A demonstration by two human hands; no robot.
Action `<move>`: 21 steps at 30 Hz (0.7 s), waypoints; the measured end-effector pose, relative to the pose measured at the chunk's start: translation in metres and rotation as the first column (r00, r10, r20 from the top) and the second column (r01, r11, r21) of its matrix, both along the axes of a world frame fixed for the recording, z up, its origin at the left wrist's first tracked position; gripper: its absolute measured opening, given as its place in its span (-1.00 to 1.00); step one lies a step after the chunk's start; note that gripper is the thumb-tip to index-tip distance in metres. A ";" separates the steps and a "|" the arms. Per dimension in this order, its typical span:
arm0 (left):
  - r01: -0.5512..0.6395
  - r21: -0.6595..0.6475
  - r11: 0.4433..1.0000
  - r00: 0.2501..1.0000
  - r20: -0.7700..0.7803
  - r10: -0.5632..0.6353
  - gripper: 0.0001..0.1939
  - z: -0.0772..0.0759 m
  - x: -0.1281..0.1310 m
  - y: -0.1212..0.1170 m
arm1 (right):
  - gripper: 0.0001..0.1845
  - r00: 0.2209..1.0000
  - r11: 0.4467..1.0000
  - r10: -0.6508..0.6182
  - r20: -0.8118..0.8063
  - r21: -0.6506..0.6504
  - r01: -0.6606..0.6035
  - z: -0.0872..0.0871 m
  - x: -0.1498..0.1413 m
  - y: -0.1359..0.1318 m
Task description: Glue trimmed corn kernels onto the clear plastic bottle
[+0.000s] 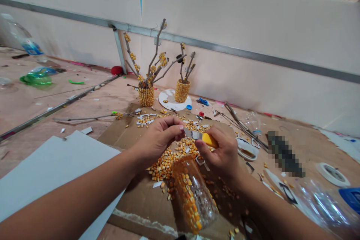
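My right hand grips a yellow-handled utility knife, its grey blade pointing left. Thumb and fingers of my left hand are pinched close to the blade tip; whatever lies between them is too small to make out. Below both hands, a clear plastic bottle lies tilted on a cardboard sheet, partly covered with rows of corn kernels. Loose corn kernels are heaped beside it, among white paper scraps.
Behind stand two kernel-covered pots holding twigs, one on a white disc. White paper sheets lie left. To the right are twigs, a tape roll and crumpled clear plastic. A plastic bottle is far left.
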State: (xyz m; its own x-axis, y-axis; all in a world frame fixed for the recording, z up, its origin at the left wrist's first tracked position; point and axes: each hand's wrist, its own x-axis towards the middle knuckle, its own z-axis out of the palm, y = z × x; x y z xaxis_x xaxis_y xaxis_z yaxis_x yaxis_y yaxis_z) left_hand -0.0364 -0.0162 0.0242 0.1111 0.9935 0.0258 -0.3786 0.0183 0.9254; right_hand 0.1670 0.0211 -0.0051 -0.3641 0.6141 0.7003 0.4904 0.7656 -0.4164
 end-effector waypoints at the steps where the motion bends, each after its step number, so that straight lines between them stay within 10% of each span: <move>1: -0.001 -0.001 1.000 1.000 -0.009 0.001 -0.79 0.000 0.000 0.000 | -0.60 1.000 1.000 -0.002 0.001 -0.001 0.002 0.000 0.000 0.000; 13: -0.021 0.061 0.998 0.992 -0.124 0.029 -0.83 -0.004 0.004 -0.001 | -0.45 0.995 1.000 0.007 0.095 -0.011 -0.006 0.001 -0.001 -0.004; 21: 0.005 0.088 0.996 0.995 -0.097 0.004 -0.78 -0.006 0.002 -0.001 | -0.42 0.974 0.958 -0.227 0.007 -0.178 0.225 -0.006 0.013 0.032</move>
